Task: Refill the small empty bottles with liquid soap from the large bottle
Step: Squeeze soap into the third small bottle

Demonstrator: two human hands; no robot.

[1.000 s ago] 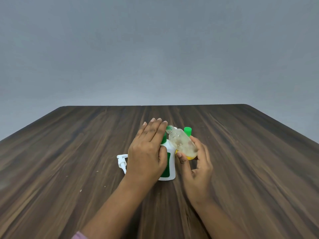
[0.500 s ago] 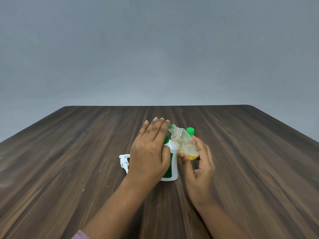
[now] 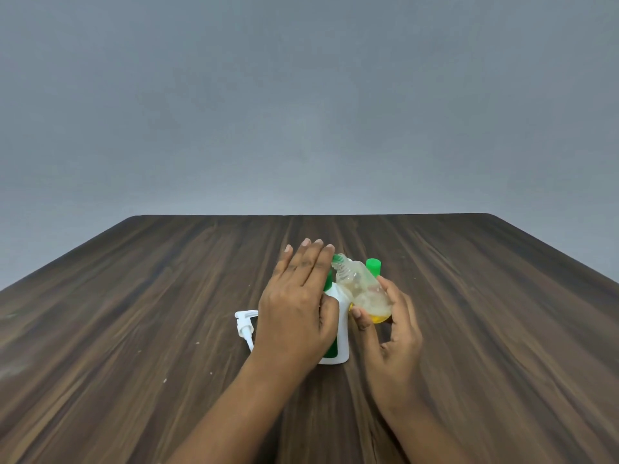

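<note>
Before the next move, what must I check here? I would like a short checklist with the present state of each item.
1. Grip on the small bottle: ok, the right hand pinches its lower part.
2. Small bottle uncapped: ok, its bare threaded neck shows.
3. Small bottle upright: not ok, it leans with the neck toward the left hand.
4. Large bottle steady: ok, it stands upright on the table under the left hand.
5. Large bottle's mouth open: cannot tell, the left hand hides it; a white pump lies beside it.
6. Small bottle full: not ok, there is only a little pale liquid.
</note>
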